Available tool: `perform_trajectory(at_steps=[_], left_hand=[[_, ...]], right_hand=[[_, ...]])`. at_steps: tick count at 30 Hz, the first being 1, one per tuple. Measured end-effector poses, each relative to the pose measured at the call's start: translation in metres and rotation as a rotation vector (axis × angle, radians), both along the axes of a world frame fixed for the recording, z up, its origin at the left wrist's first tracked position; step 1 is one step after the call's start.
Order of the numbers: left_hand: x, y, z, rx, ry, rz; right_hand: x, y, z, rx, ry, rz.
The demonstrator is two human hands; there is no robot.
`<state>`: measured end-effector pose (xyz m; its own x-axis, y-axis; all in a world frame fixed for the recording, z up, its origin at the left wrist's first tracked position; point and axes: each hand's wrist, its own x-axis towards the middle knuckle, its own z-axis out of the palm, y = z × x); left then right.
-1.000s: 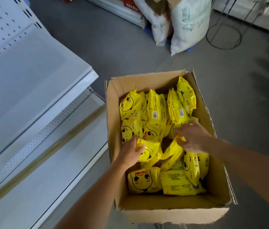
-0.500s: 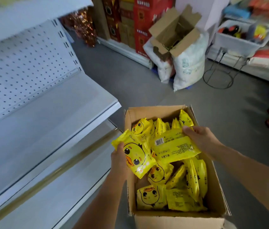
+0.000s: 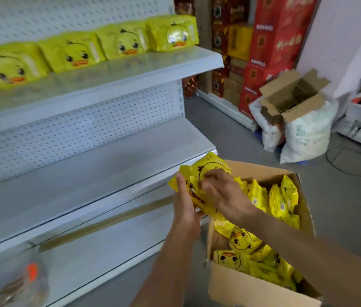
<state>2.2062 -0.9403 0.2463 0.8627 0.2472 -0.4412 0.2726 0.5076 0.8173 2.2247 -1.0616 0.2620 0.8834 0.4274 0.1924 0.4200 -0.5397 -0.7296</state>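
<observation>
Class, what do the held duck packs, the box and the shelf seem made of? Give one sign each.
Duck packs: thin plastic film, probably, glossy; creases and glints. Box: brown cardboard, matt; ragged edge. Shelf: likely painted sheet metal, pale, faint sheen, perforated back.

Stacked red cartons (image 3: 272, 41) stand by the far wall, near white sacks (image 3: 303, 138) topped by an open brown box (image 3: 279, 85).
</observation>
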Motion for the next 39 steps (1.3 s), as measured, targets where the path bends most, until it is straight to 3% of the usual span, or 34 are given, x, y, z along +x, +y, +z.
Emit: perform_trajectory(at_steps=[2,4,6,8,11,13,15,22,26,29,33,35,39], left_hand=[[-0.02,0.017,0.011,-0.011,-0.056,0.026],[-0.038,0.038,0.022,0.045,-0.081,0.106],[-0.052,0.068,0.028,0.09,-0.074,0.232],[-0.067,0.105,0.032,0.136,-0.089,0.296],[-0.095,0.164,0.048,0.197,-0.145,0.327],[-0.116,0.205,0.061,0.216,-0.196,0.322],[-0.137,0.247,0.073,0.241,-0.24,0.306],[-0.215,0.41,0.101,0.318,-0.268,0.38],[-0.246,0.491,0.116,0.301,-0.272,0.424],[-0.257,0.539,0.128,0.294,-0.244,0.45],[-0.26,0.578,0.14,0.331,-0.201,0.505],[-0.257,0.595,0.148,0.356,-0.199,0.525],[-0.244,0.62,0.164,0.444,-0.199,0.531]], right_hand=[[-0.011,0.021,-0.002,-0.11,-0.2,0.139],[-0.02,0.047,0.006,-0.096,-0.223,0.232],[-0.028,0.072,0.024,0.085,-0.123,0.238],[-0.03,0.094,0.044,0.331,-0.014,0.089],[-0.027,0.132,0.071,0.416,0.183,-0.154],[-0.032,0.169,0.082,0.463,0.485,-0.074],[-0.043,0.21,0.093,0.537,0.661,0.018],[-0.094,0.379,0.115,0.627,0.637,0.154],[-0.114,0.454,0.127,0.806,0.868,0.314],[-0.126,0.497,0.132,0.802,0.893,0.38],[-0.126,0.537,0.138,0.737,0.736,0.354],[-0.119,0.55,0.148,0.636,0.652,0.361],[-0.1,0.571,0.169,0.351,0.644,0.585]])
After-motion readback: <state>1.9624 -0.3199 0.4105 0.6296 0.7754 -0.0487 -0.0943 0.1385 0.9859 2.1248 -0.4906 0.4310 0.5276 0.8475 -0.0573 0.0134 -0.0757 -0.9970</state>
